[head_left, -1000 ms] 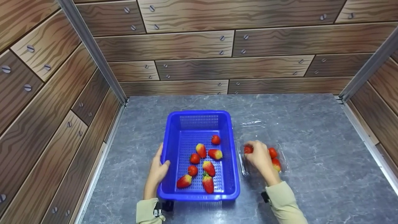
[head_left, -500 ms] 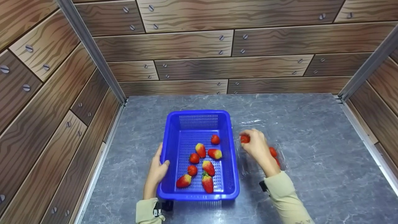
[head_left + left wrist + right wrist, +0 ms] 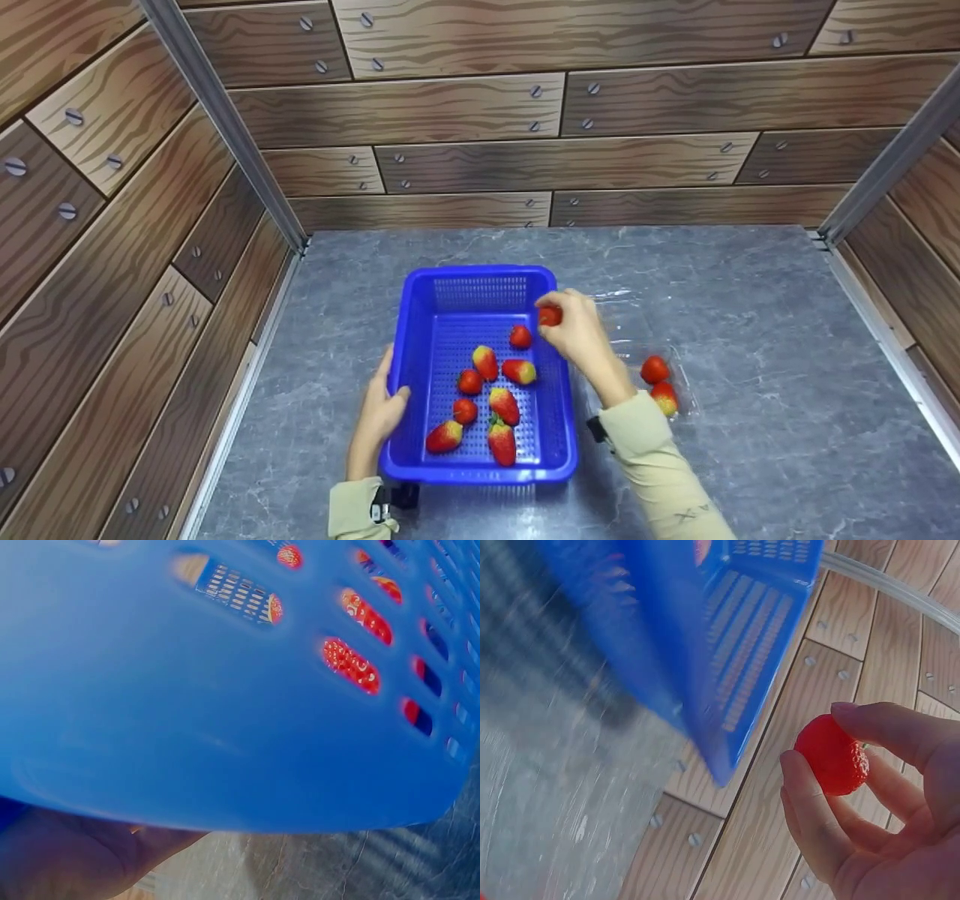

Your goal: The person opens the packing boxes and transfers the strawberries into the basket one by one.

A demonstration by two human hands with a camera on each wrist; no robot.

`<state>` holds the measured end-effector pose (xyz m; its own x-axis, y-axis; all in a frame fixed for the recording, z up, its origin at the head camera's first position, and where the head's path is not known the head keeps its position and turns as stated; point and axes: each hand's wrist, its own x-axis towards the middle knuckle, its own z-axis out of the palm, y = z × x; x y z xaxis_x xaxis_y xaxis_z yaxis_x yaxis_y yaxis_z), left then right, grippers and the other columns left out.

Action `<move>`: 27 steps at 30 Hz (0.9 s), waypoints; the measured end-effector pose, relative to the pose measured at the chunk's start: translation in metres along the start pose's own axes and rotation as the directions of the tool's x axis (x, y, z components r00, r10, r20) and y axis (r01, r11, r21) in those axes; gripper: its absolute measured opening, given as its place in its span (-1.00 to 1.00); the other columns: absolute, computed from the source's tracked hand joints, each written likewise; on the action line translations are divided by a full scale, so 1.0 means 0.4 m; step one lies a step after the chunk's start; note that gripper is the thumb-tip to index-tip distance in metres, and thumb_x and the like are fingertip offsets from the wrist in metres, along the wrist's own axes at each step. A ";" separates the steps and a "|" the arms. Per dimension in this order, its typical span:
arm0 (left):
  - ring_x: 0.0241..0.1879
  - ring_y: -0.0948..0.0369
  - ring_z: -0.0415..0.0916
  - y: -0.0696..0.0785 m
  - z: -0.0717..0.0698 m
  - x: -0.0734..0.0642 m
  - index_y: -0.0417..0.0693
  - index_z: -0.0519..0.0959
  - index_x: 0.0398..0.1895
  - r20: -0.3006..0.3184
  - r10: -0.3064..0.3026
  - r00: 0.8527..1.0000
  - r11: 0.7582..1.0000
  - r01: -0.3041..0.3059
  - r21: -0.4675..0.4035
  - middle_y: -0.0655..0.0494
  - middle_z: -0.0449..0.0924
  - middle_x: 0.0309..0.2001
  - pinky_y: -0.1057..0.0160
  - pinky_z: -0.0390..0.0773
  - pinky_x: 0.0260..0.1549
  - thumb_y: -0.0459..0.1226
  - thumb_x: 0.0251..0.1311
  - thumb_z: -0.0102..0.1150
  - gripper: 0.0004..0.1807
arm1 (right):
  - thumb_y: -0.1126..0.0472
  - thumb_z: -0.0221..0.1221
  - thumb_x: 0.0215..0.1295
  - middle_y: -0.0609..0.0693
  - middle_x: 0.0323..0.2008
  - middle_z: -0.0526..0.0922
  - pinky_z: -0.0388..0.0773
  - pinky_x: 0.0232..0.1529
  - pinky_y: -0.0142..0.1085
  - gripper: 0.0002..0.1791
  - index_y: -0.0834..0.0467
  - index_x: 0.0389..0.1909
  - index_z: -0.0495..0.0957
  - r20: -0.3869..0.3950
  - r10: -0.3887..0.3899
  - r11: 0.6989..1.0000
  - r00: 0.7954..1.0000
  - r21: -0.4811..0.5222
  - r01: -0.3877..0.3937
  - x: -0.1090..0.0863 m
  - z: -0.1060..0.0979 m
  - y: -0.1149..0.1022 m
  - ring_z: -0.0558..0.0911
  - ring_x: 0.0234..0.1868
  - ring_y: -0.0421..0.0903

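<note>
A blue plastic basket with slotted walls stands at the middle of the table, several red and yellow strawberries spread over its floor. My left hand grips its left rim, thumb over the top and fingers along the outer wall; the left wrist view shows that wall close up. Between thumb and fingertips my right hand pinches a round red strawberry over the basket's right rim, near the far corner. A clear plastic box to the right of the basket holds two strawberries.
The clear box's open lid lies behind it on the grey marbled table. Wood-patterned panels rise at the back and on both sides, with metal posts at the corners.
My right hand has lifted the strawberry out of the clear box and carried it left and away from me to the basket's right rim. The left hand and basket stay put.
</note>
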<state>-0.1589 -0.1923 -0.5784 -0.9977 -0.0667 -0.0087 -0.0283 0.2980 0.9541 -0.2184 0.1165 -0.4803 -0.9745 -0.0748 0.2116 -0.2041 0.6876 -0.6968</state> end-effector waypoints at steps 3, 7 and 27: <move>0.33 -0.29 0.24 -0.002 -0.001 0.001 -0.17 0.05 0.56 -0.005 -0.008 1.000 1.000 0.008 -0.006 -0.35 0.09 0.47 -0.20 0.28 0.30 -0.62 0.11 -0.05 -0.14 | 0.46 0.36 -0.13 0.19 -0.18 0.66 0.55 -0.03 0.00 -0.61 0.24 -0.15 0.72 0.025 0.002 1.000 1.000 0.019 -0.003 0.007 0.027 -0.019 0.59 -0.10 0.16; 0.33 -0.29 0.24 -0.004 -0.001 0.002 -0.18 0.06 0.55 -0.008 -0.003 1.000 1.000 0.003 -0.001 -0.35 0.10 0.46 -0.20 0.27 0.31 -0.62 0.10 -0.05 -0.14 | 0.46 0.36 -0.15 0.15 -0.23 0.64 0.56 -0.10 -0.03 -0.60 0.22 -0.17 0.73 0.044 -0.010 0.999 0.999 0.032 0.008 0.012 0.063 -0.038 0.58 -0.16 0.11; 0.32 -0.28 0.25 -0.001 -0.006 0.004 -0.22 0.07 0.54 -0.009 0.028 1.000 0.999 -0.027 0.032 -0.36 0.13 0.45 -0.21 0.28 0.30 -0.60 0.08 -0.02 -0.14 | 0.42 0.40 -0.06 0.10 -0.24 0.71 0.61 -0.14 -0.17 -0.62 0.23 -0.15 0.59 0.092 -0.019 0.984 0.996 0.176 0.002 0.015 0.251 -0.103 0.64 -0.22 0.01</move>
<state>-0.1601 -0.1948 -0.5783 -0.9975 -0.0674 0.0204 -0.0030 0.3303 0.9439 -0.2254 0.0153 -0.5191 -0.9749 -0.1541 0.1606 -0.2196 0.5500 -0.8058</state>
